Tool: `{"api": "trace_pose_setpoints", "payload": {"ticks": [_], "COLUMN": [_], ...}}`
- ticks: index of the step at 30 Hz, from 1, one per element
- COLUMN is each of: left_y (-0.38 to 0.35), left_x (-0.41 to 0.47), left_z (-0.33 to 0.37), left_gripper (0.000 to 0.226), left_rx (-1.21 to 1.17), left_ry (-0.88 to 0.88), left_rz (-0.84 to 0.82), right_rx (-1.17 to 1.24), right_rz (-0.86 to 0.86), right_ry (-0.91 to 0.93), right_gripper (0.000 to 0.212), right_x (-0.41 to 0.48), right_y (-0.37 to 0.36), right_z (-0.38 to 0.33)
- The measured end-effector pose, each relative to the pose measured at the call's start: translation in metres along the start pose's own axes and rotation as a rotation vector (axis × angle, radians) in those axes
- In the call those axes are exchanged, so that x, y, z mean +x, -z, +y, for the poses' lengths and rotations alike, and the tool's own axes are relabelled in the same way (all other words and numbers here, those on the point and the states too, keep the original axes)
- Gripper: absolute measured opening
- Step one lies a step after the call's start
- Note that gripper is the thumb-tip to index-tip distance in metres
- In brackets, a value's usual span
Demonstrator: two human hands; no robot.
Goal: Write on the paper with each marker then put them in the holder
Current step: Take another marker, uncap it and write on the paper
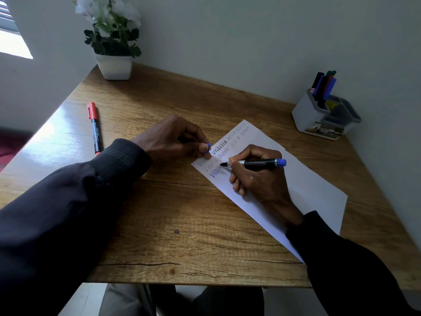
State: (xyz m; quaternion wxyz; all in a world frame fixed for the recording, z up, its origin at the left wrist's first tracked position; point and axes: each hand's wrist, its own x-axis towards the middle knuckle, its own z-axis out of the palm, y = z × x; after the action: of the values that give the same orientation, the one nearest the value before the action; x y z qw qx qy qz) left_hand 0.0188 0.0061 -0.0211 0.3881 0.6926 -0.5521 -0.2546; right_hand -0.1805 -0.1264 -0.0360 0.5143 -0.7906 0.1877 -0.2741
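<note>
A white sheet of paper (307,188) lies slanted on the wooden table, with several lines of handwriting at its near-left end. My right hand (255,174) grips a blue marker (262,163), uncapped, its tip touching the paper beside the newest blue word. My left hand (173,140) rests at the paper's left corner and pinches the blue cap (208,148) between its fingertips. A red marker (94,127), capped, lies on the table at the left. The grey-white holder (319,115) stands at the back right with several markers upright in one compartment.
A white pot with a flowering plant (115,65) stands at the table's back left corner. Walls close the table at the back and right. The wooden table (182,224) has bare surface in front of me; its front edge is near my lap.
</note>
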Motion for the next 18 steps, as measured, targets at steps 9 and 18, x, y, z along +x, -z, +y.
{"api": "trace_pose_setpoints", "payload": {"ticks": [9, 18], "left_y": [-0.0003, -0.0002], "left_x": [-0.0012, -0.0009], "left_z": [0.0012, 0.0003], "left_gripper": [0.017, 0.017], "left_rx": [-0.024, -0.005], "left_ry": [-0.018, -0.036], "left_rz": [0.001, 0.01], "right_rx": [0.03, 0.0], "right_rz": [-0.005, 0.01], "right_ry": [-0.019, -0.033], "right_gripper": [0.015, 0.016], "right_x": [-0.0001, 0.0022], "right_y": [-0.0005, 0.0021], "right_z": [-0.0005, 0.0031]}}
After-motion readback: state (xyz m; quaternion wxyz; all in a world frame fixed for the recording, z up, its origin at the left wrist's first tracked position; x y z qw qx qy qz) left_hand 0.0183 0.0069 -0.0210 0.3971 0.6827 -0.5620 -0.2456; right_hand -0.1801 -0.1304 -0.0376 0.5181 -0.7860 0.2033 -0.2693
